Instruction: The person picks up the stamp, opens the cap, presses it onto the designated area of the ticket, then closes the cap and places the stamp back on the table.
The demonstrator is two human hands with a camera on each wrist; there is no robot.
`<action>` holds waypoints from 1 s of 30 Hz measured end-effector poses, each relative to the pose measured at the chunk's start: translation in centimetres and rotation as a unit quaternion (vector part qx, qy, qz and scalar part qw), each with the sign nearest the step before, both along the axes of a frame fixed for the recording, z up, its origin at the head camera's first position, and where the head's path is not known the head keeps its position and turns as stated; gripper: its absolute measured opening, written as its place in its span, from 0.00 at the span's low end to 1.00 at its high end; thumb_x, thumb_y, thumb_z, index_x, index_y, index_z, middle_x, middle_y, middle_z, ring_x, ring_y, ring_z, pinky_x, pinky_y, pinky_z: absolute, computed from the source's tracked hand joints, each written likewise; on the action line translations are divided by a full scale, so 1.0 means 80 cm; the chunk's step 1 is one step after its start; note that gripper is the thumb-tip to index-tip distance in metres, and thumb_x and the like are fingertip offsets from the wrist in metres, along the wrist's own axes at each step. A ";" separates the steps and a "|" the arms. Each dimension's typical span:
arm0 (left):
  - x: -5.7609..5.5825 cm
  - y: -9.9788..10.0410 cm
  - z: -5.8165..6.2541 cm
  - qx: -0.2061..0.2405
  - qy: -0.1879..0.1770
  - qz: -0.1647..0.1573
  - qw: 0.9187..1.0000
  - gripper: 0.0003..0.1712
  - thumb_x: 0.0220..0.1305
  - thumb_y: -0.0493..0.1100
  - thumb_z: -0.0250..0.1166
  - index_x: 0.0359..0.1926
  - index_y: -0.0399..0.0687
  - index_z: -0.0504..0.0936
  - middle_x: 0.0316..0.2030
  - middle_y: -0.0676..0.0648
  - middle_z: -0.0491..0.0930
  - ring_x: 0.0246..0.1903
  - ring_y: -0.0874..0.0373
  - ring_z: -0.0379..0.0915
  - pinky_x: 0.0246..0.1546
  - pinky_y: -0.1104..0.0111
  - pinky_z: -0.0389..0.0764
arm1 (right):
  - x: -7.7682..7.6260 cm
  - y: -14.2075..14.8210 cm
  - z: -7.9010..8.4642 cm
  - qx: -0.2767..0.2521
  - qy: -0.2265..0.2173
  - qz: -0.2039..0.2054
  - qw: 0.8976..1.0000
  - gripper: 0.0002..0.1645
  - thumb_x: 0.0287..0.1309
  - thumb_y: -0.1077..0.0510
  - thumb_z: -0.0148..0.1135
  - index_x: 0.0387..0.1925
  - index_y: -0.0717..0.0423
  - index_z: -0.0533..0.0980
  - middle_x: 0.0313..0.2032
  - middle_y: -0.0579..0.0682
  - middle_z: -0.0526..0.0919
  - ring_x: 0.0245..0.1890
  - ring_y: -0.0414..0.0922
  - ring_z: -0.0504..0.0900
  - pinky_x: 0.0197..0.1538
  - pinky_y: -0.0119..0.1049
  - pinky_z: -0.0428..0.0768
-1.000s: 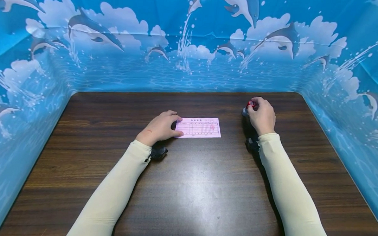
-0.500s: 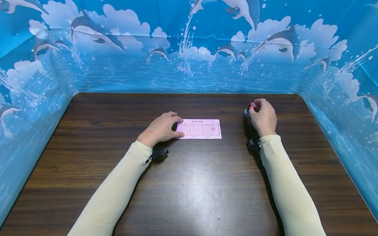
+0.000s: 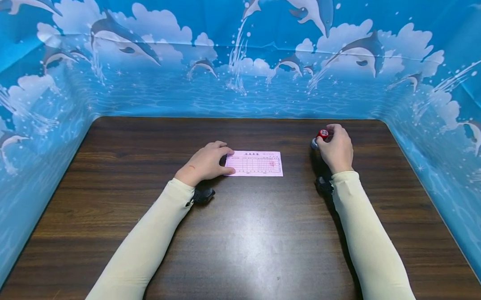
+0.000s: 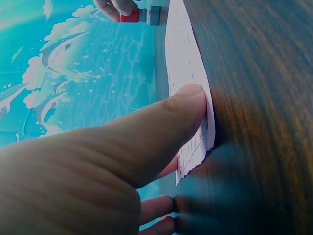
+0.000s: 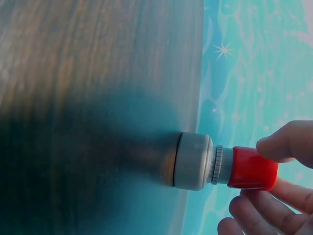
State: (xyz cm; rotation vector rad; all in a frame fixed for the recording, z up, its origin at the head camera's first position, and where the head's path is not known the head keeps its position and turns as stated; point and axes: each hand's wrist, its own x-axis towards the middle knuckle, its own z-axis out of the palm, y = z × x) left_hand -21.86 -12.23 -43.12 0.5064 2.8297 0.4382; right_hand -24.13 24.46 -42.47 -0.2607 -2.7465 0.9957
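A pink printed form slip (image 3: 256, 163) with a red stamp mark lies flat on the table. My left hand (image 3: 205, 163) presses its left end, thumb near the front corner and a finger near the back corner. The left wrist view shows the thumb resting on the slip's (image 4: 188, 58) surface, beside its torn edge. Toward the back right, a self-inking stamp (image 5: 254, 167) with a red cap and grey base stands upright on the table. My right hand (image 3: 336, 149) pinches the red cap between thumb and fingers. From the head view, the hand partly covers the stamp.
The dark wooden table (image 3: 244, 239) ends at the back and sides against a blue curtain (image 3: 178, 93) printed with dolphins. Black wrist cameras hang under both sleeves, close to the tabletop.
The right fingers have shifted slightly, and more of the stamp's red top shows. The left hand and the slip stay together in place; the head view has moved a little.
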 end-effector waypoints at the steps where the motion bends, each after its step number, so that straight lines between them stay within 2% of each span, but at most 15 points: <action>1: 0.000 0.001 0.000 -0.001 0.000 0.000 1.000 0.39 0.63 0.62 0.73 0.70 0.52 0.77 0.75 0.41 0.65 0.74 0.43 0.59 0.72 0.46 0.65 | 0.000 0.000 0.001 0.000 0.003 0.001 1.000 0.29 0.69 0.57 0.64 0.66 0.64 0.70 0.60 0.65 0.77 0.55 0.61 0.77 0.61 0.59 0.75; 6: -0.002 0.001 0.000 -0.003 0.002 0.000 1.000 0.39 0.63 0.62 0.72 0.70 0.52 0.77 0.75 0.40 0.64 0.74 0.43 0.59 0.72 0.46 0.65 | -0.001 0.001 0.002 0.004 0.011 0.002 1.000 0.31 0.69 0.57 0.63 0.68 0.64 0.69 0.60 0.65 0.76 0.57 0.61 0.75 0.62 0.59 0.74; 12: -0.003 0.000 -0.001 -0.004 0.001 0.000 1.000 0.39 0.63 0.63 0.72 0.70 0.52 0.77 0.75 0.40 0.64 0.74 0.43 0.59 0.72 0.46 0.65 | -0.003 -0.001 0.006 0.007 0.043 -0.003 0.999 0.31 0.69 0.55 0.62 0.68 0.64 0.69 0.60 0.64 0.74 0.57 0.60 0.74 0.64 0.56 0.74; 18: -0.002 -0.001 -0.001 -0.006 0.001 -0.002 1.000 0.40 0.63 0.63 0.73 0.70 0.52 0.77 0.75 0.40 0.65 0.73 0.43 0.60 0.71 0.46 0.66 | -0.001 -0.008 0.010 0.005 0.068 0.010 0.998 0.30 0.69 0.56 0.61 0.67 0.65 0.70 0.59 0.64 0.75 0.56 0.59 0.75 0.62 0.56 0.75; 24: -0.001 -0.002 0.000 -0.001 0.002 -0.008 1.000 0.43 0.63 0.63 0.72 0.73 0.51 0.72 0.74 0.41 0.66 0.73 0.44 0.61 0.71 0.47 0.66 | 0.000 -0.012 0.013 0.001 0.079 0.022 0.997 0.29 0.69 0.56 0.62 0.66 0.64 0.70 0.59 0.63 0.75 0.56 0.58 0.76 0.61 0.55 0.76; 30: -0.005 -0.007 0.003 0.023 -0.003 -0.011 1.000 0.43 0.67 0.64 0.68 0.76 0.51 0.69 0.73 0.42 0.67 0.73 0.45 0.62 0.70 0.48 0.68 | 0.002 -0.015 0.012 0.009 0.104 0.050 0.993 0.24 0.69 0.56 0.62 0.62 0.64 0.75 0.57 0.62 0.76 0.54 0.58 0.77 0.61 0.55 0.77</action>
